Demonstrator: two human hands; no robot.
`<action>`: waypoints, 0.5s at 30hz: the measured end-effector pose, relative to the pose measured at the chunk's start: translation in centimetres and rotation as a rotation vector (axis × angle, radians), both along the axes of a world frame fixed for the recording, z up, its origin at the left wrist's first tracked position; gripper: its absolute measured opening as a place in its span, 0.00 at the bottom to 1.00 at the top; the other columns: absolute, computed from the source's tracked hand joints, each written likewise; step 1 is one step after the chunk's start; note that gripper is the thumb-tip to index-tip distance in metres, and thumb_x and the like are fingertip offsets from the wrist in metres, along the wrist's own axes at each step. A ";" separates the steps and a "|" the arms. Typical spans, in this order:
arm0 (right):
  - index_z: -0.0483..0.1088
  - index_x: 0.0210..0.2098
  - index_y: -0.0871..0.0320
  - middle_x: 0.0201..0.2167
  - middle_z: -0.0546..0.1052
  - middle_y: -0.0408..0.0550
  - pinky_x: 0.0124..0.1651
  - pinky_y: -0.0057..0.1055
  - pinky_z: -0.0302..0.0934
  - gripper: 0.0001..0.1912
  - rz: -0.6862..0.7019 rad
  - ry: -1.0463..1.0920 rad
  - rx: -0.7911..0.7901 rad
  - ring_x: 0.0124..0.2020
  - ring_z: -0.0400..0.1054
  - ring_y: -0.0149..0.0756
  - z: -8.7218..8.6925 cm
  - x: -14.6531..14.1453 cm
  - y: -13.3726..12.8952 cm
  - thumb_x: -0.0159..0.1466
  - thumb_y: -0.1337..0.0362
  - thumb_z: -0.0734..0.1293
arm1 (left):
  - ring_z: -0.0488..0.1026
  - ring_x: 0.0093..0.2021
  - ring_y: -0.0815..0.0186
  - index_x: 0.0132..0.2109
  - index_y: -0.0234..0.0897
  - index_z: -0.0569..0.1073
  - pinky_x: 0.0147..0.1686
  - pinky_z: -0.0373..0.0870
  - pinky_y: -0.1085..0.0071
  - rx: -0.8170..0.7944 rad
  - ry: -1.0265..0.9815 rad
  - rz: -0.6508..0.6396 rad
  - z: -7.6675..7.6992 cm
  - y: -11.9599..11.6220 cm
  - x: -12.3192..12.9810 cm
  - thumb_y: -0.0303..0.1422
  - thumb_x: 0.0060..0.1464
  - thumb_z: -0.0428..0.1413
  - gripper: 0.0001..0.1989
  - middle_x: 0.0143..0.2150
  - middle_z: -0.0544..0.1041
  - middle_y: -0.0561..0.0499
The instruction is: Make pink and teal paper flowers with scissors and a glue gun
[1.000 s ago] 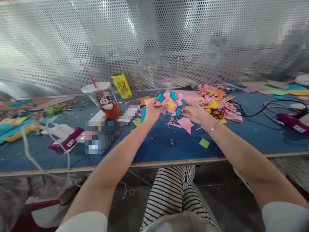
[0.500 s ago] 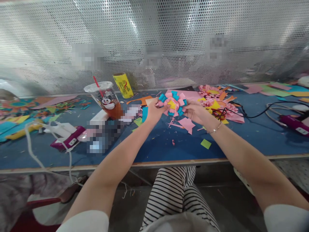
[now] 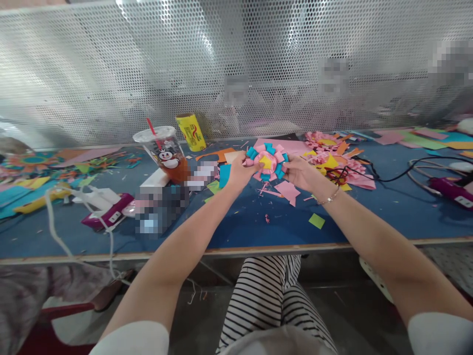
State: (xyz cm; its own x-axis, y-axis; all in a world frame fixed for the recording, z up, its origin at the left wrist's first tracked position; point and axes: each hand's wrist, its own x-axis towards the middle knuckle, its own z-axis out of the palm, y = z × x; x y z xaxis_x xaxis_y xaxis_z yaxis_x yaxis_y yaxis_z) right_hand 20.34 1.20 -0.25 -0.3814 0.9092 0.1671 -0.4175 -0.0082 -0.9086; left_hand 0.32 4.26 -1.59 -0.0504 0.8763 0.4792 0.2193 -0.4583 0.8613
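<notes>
Between my hands, above the blue table (image 3: 236, 227), is a paper flower (image 3: 274, 160) with pink and blue looped petals and a yellow centre. My left hand (image 3: 242, 168) grips its left side, with the thumb reaching in towards the yellow middle. On the right edge, the fingers of my right hand (image 3: 300, 172) are closed on the petals; their tips are partly hidden. Pink paper scraps (image 3: 287, 191) lie just below the flower. More pink paper flowers (image 3: 325, 140) are beside my right hand, with yellow and orange pieces among them.
A plastic drink cup (image 3: 168, 155) with a red straw stands left of my hands, near a yellow packet (image 3: 191, 132). Purple power strips (image 3: 108, 212) with cables lie on both sides. A perforated metal panel (image 3: 236, 49) closes the back. A green paper square (image 3: 317, 220) lies near the front.
The flower has turned slightly in my hands, and its face now shows more fully. My left hand has shifted a little to the right; both hands keep their hold.
</notes>
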 end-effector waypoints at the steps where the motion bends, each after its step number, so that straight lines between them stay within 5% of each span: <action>1: 0.66 0.30 0.58 0.21 0.65 0.37 0.33 0.25 0.64 0.11 -0.003 -0.010 0.009 0.23 0.60 0.24 0.0 0.0 0.0 0.49 0.68 0.71 | 0.62 0.27 0.72 0.28 0.36 0.67 0.27 0.62 0.75 0.002 0.009 0.003 0.0 -0.1 0.0 0.31 0.35 0.65 0.14 0.25 0.63 0.57; 15: 0.70 0.36 0.55 0.32 0.75 0.43 0.42 0.30 0.66 0.19 -0.197 -0.145 0.018 0.34 0.69 0.30 -0.8 0.4 1.4 0.44 0.67 0.74 | 0.71 0.34 0.68 0.35 0.36 0.72 0.37 0.69 0.70 0.014 -0.191 -0.187 0.1 0.6 -0.4 0.33 0.38 0.65 0.15 0.32 0.74 0.53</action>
